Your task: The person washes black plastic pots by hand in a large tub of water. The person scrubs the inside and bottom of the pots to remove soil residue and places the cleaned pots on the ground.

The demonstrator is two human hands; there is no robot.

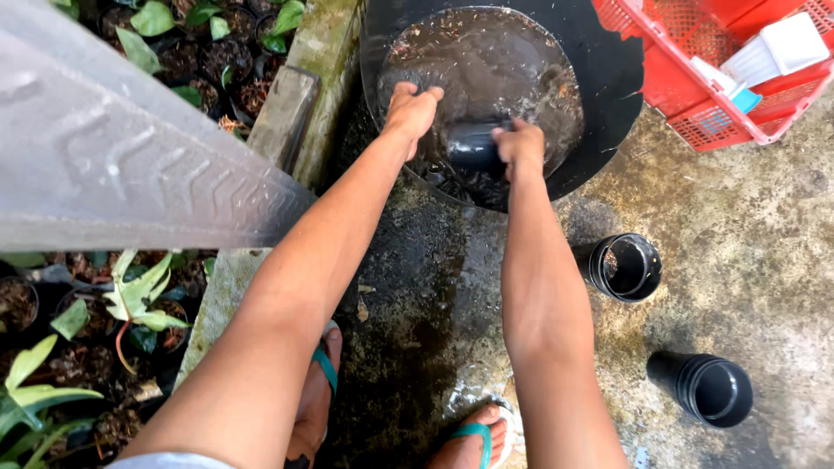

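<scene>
a small black plastic pot [473, 146] lay tilted on its side, half sunk in murky brown water inside a black tub [608, 78].

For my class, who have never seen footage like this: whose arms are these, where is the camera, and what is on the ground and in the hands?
The single picture comes from a camera worn on a person's head, looking down at their own bare arms and sandalled feet. The right hand grips a small black plastic pot over a big round black tub of muddy water. The left hand dips into the water beside it; I cannot tell whether it holds anything. On the wet concrete ground lie two more black plastic pots on their sides. A red plastic crate stands top right; potted green plants fill the left.
</scene>
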